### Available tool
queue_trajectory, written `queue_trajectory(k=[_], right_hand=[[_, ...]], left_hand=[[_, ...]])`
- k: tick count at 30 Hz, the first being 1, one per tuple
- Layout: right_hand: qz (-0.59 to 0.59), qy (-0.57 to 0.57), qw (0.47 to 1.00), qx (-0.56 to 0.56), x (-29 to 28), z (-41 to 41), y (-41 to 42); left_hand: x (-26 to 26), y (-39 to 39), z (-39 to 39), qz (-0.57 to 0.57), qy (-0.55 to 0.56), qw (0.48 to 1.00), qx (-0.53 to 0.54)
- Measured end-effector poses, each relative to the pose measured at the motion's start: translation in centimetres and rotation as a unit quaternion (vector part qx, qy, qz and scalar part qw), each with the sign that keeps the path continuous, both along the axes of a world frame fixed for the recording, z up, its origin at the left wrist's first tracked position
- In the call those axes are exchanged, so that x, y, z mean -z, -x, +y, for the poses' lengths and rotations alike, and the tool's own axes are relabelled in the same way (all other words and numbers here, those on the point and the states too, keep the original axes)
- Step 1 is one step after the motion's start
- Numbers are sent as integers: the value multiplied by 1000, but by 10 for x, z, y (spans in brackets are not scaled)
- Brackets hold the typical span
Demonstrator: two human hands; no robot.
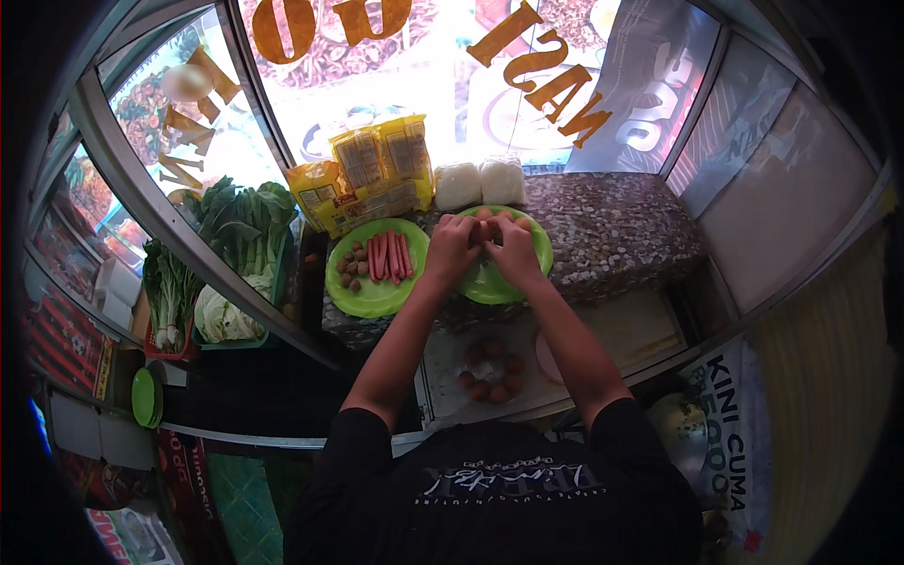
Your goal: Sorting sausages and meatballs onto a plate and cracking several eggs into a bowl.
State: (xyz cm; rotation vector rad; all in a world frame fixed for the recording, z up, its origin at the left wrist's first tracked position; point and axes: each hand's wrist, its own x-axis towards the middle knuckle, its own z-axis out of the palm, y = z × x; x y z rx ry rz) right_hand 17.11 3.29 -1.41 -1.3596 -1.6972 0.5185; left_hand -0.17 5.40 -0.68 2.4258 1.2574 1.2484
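Both hands meet over the back part of a green plate (491, 286) on the pebble-patterned ledge. My left hand (453, 244) and my right hand (512, 247) have their fingertips at the brown eggs (522, 224) there; whether either holds an egg cannot be made out. To the left, another green plate (342, 300) bears several red sausages (390, 256) and several small brown meatballs (352, 267). Below the ledge, more brown eggs (492, 371) lie in a ring on a pale surface, between my forearms.
Yellow noodle packs (367, 173) and two white bundles (480, 185) stand against the bright glass behind the plates. Leafy greens (244, 219) and a cabbage (229, 314) fill a green basket at left, beside a red basket (169, 353). A metal frame post (233, 272) rises near them.
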Motion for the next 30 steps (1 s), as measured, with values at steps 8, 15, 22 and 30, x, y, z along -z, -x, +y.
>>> queue_trajectory(k=[8,15,22,30], right_hand=[[-12,-13,1000,0,2,2,0],[-4,-24,1000,-5,4,3,0],[10,3,1000,-4,7,-1,-1],[10,-9,1000,10,-7,-32,-5]], left_hand=[[7,-1,7,49,7,999,-2],[6,-2,2,57,9,998,-15],[1,2,-8,26,-14,999,-31],[-24,16,-51,-42,-10,999,-31]])
